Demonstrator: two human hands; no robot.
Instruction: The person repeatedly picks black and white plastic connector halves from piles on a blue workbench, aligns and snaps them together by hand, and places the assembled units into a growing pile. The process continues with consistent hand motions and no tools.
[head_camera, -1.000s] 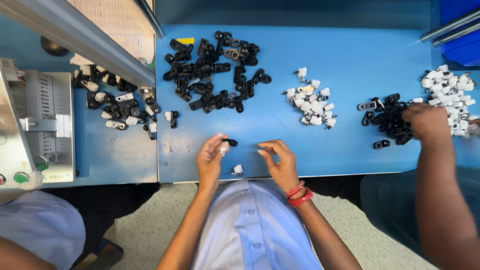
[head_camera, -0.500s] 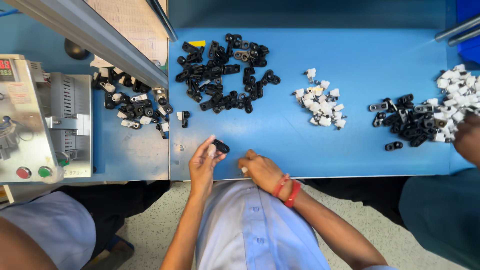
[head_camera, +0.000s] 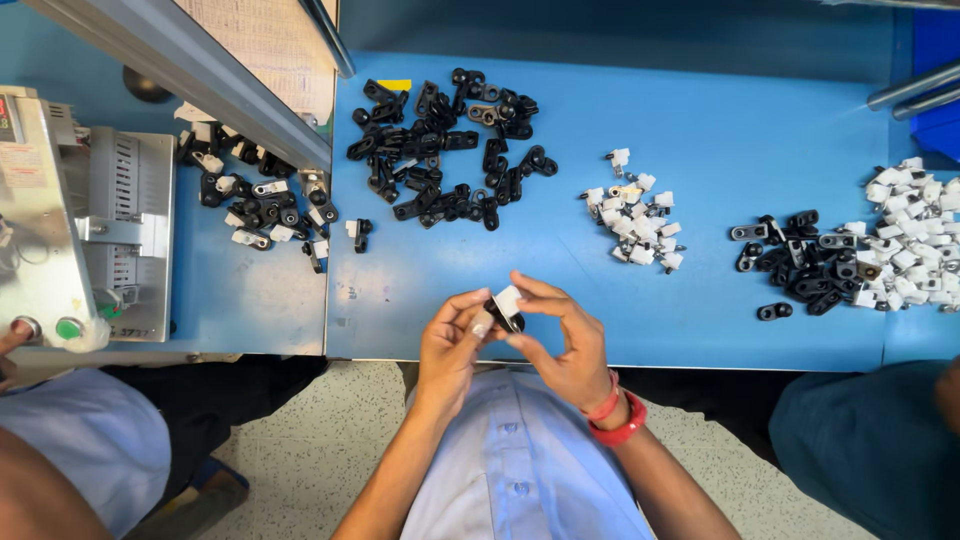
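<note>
My left hand (head_camera: 452, 342) and my right hand (head_camera: 565, 340) meet at the near edge of the blue table (head_camera: 720, 110). Between their fingertips they pinch a small black plastic part with a small white part (head_camera: 504, 306) pressed against it. A red band is on my right wrist. Beyond my hands lies a big pile of black parts (head_camera: 445, 145), and to its right a small pile of white parts (head_camera: 635, 218).
At the left are mixed black and white assembled pieces (head_camera: 255, 200) and a grey metal machine with buttons (head_camera: 75, 230). At the right lie another black pile (head_camera: 805, 265) and a white pile (head_camera: 915, 230). Other people sit at both sides.
My hands have come together and lifted off the table, now joining a white part to the black one. The neighbour's hand at the right pile has left the view.
</note>
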